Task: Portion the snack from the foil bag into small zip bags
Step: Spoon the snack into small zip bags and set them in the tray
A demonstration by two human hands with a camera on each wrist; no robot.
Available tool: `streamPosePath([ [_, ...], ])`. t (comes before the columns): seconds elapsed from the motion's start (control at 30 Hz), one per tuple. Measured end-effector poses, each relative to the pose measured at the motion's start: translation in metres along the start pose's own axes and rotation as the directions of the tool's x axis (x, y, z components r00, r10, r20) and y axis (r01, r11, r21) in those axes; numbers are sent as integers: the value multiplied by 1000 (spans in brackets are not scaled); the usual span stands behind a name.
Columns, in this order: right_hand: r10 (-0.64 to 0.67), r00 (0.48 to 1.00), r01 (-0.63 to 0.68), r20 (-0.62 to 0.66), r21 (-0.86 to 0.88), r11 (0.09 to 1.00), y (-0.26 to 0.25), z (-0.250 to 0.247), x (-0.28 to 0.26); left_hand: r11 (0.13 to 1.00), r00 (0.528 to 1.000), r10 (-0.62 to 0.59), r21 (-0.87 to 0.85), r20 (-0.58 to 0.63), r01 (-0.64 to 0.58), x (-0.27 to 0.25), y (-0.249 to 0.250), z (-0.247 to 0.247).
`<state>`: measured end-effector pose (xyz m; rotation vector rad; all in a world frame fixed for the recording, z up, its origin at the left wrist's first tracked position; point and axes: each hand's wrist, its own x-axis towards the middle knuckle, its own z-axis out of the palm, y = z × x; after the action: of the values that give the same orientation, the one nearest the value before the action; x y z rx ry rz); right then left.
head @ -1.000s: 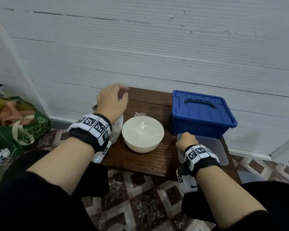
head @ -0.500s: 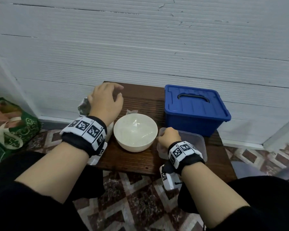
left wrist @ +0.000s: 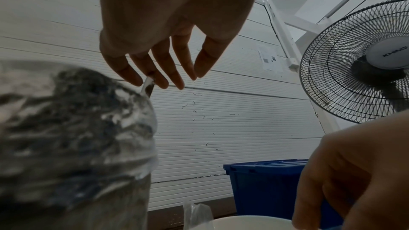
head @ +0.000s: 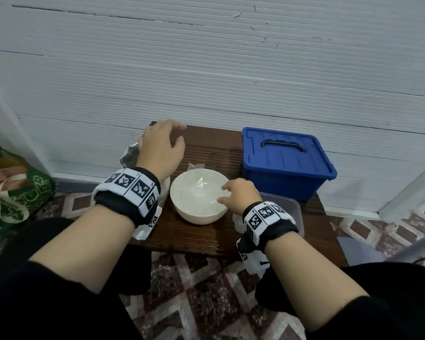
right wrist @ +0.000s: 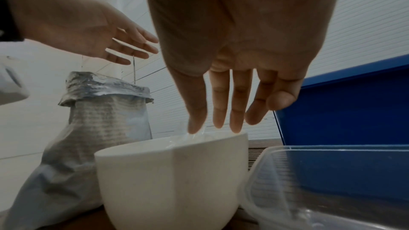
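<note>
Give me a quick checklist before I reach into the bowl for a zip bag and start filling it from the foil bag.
1. Left hand free: ok, fingers spread above the foil bag, gripping nothing.
2. Right hand free: ok, fingers straight, tips at the bowl rim.
3. Zip bags within reach: ok, clear plastic lies in the bowl; count cannot tell.
4. Foil bag upright: ok, standing left of the bowl, top rolled down.
5. Snack left in foil bag: cannot tell, inside hidden.
6. Clear container ready for filled bags: ok, lid off beside the bowl.
</note>
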<state>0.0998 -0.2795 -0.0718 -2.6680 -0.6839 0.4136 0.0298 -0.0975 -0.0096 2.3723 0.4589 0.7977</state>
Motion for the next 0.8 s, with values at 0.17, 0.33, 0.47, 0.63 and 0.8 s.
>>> streamPosePath([
  [0.17,-35,999,40,42,-123,992,-4,6,-1,1000,1000,0,20,-13,0,-1,0,5],
  [0.33,-66,998,64,-4,-172,983,-8,10,2,999,999,17,31,-31,-16,-1,-1,7],
  [0.47,-58,998,57,-14,-103,993,-10,11,9,999,998,33,33,-48,-31,-1,-4,7],
  [0.63,-33,999,30,14,180,983,-12,5,23,984,983,122,148,-140,-101,-4,-5,10],
  [0.8,-92,995,104,-49,357,928,-9,-2,30,904,900,394,255,-189,-342,-10,-3,22],
])
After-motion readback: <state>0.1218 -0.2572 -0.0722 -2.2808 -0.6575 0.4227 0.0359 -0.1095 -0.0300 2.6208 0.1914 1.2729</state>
